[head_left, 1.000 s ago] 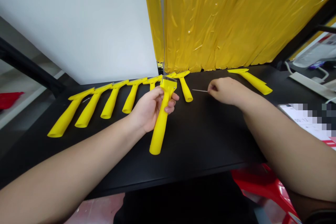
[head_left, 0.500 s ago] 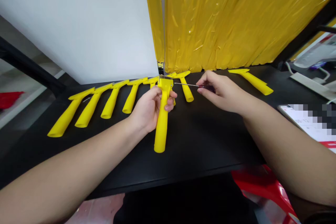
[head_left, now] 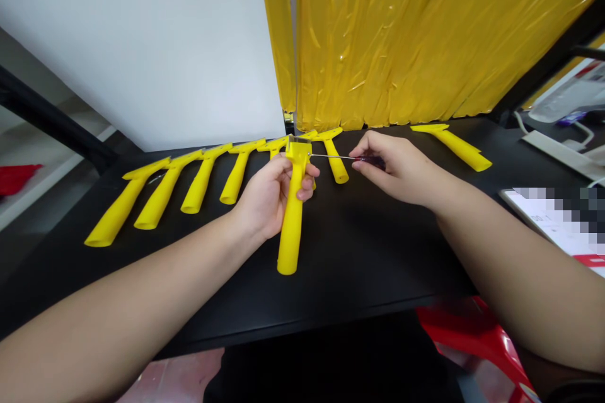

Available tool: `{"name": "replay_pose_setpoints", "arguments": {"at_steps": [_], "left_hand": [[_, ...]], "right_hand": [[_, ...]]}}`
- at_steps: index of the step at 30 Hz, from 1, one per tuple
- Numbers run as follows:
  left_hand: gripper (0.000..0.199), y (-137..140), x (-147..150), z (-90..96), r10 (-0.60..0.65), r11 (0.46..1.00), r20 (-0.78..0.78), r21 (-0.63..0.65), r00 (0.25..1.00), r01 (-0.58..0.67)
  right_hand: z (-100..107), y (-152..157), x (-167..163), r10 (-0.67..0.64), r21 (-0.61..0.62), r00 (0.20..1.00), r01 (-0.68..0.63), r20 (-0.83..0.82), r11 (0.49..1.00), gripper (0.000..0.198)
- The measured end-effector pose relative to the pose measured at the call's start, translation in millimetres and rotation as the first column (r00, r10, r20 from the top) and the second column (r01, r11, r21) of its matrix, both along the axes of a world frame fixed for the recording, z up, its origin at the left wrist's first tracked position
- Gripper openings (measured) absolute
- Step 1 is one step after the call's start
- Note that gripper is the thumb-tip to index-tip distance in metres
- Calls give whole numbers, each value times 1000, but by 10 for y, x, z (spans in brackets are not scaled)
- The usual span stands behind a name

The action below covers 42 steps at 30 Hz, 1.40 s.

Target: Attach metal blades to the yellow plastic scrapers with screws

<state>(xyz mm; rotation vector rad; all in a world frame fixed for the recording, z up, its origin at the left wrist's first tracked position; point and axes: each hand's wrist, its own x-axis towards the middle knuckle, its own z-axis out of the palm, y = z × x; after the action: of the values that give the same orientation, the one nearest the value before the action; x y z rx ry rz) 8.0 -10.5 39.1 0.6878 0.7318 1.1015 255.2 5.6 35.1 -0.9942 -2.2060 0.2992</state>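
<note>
A yellow scraper (head_left: 290,220) stands nearly upright in my left hand (head_left: 271,195), whose fingers wrap round its neck. Its flat head with a thin metal edge points up and away from me. My right hand (head_left: 397,164) is closed on the dark red handle of a screwdriver (head_left: 331,156). The thin shaft lies almost level, and its tip meets a small screw on the right side of the scraper's head. Whether the tip is seated in the screw I cannot tell. Behind my left hand, more yellow scrapers (head_left: 205,179) lie in a row, partly hidden by it.
One more yellow scraper (head_left: 460,145) lies apart at the back right of the black table (head_left: 378,258). A phone (head_left: 543,220) rests at the right. A white panel (head_left: 179,44) and yellow plastic sheeting (head_left: 401,31) rise behind. A red stool (head_left: 472,334) stands below the front edge.
The screwdriver has moved slightly left and tilted, bringing its tip from just beside the scraper's head onto the screw. My left hand and its scraper have barely moved.
</note>
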Motion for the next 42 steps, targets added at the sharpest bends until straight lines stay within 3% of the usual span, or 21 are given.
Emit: {"name": "replay_pose_setpoints", "arguments": {"at_steps": [7, 13, 20, 23, 28, 32, 34, 38, 42], "left_hand": [[19, 7, -1, -13, -2, 1000, 3, 7, 1000, 2], [9, -4, -7, -30, 1, 998, -13, 67, 1000, -1], [7, -4, -15, -34, 14, 994, -35, 111, 999, -10], [7, -14, -6, -17, 39, 991, -51, 131, 998, -32], [7, -40, 8, 23, 63, 985, -92, 164, 994, -47], [9, -42, 0, 24, 73, 982, -104, 183, 992, -54], [10, -40, -7, 19, 73, 983, -105, 177, 992, -54], [11, -41, -14, 20, 65, 984, -104, 170, 992, -47], [12, -45, -9, 36, 86, 984, -110, 163, 990, -67]], "right_hand": [[1, 3, 14, -2, 3, 1000, 2, 1, 1000, 9], [4, -3, -5, -34, 107, 999, 33, 11, 994, 10], [49, -64, -20, -169, 185, 985, 174, -43, 967, 10], [71, -94, -51, -162, 137, 985, 168, -51, 976, 10], [46, -110, -120, -156, -2, 987, 157, -43, 988, 33], [9, -96, -91, -82, -117, 994, 74, -71, 990, 17], [1, -80, -60, -66, -123, 995, 56, -79, 991, 21], [2, -44, -46, -117, -61, 989, 112, -86, 992, 12], [-5, -35, -96, -109, -130, 993, 103, -40, 986, 36]]}}
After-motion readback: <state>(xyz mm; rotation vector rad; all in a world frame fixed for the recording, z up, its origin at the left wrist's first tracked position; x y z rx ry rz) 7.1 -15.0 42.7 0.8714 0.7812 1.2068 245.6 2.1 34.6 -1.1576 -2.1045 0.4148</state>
